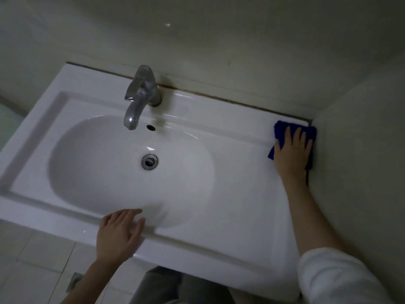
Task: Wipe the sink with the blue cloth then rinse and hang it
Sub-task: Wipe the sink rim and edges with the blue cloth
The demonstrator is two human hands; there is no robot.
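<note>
Sink: white ceramic, fills most of my frame, oval basin left of centre, flat ledge on the right.
Wall: pale, across the top; dark seam where it meets the sink's back edge; a side wall closes in the right.
Floor tiles: light, lower left.
Sleeve: white, lower right, on the right arm.
Faucet: chrome, upper centre, spout over the basin's back.
Left hand: bottom centre, over the sink's front rim, fingers loose and spread, holding nothing; blurred, so I can't tell if it touches the rim.
Right hand: right of frame, palm down, fingers straight and flat, pressing on the cloth, not curled round it.
Blue cloth: under my right hand, in the sink ledge's back right corner, against the side wall.
Drain: metal ring, basin centre.
Overflow hole: small, just beside the spout tip.
</note>
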